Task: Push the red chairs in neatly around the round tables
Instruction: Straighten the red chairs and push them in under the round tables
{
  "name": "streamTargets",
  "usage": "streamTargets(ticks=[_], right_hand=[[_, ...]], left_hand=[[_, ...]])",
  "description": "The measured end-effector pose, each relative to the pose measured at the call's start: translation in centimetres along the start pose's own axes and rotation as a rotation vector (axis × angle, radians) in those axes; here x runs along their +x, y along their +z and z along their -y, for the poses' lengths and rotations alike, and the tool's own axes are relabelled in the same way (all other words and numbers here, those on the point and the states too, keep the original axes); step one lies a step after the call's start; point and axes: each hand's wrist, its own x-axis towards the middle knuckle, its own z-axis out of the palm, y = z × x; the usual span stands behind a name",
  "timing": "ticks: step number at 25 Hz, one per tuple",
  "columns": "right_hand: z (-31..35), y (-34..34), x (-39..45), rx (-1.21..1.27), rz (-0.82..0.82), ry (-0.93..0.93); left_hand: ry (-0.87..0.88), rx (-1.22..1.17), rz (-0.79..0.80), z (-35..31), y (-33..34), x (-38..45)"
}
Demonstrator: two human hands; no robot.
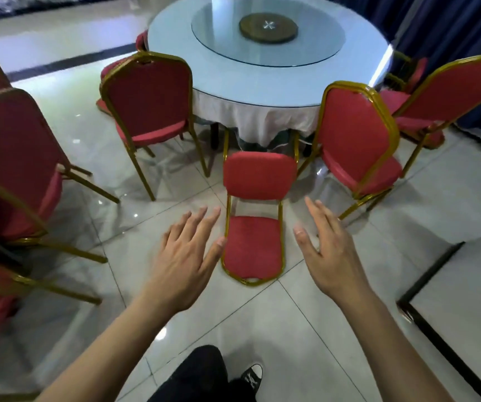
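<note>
A round table [262,91] with a white cloth and a glass turntable stands ahead. Directly below me is a red chair [252,248] with a gold frame, seen from above, its backrest nearest me and its seat toward the table. My left hand [188,256] hovers open at the backrest's left edge, thumb close to the frame. My right hand [327,250] is open to the right of the backrest, apart from it. A red chair [149,100] stands left of it, another red chair [355,140] right of it, both facing the table.
More red chairs [13,158] crowd the left side, and another red chair [448,94] stands at the far right by a dark blue curtain [465,24]. The glossy tiled floor has a dark border strip [425,288] at the right. My shoe [253,375] shows at the bottom.
</note>
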Motion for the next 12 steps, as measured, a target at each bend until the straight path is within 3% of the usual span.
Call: streamTargets(ticks=[12], right_hand=[[-15.7,12.4,15.4,-0.046,0.044,0.101]], left_hand=[[-0.075,-0.005,0.056,4.8,17.9,18.4]])
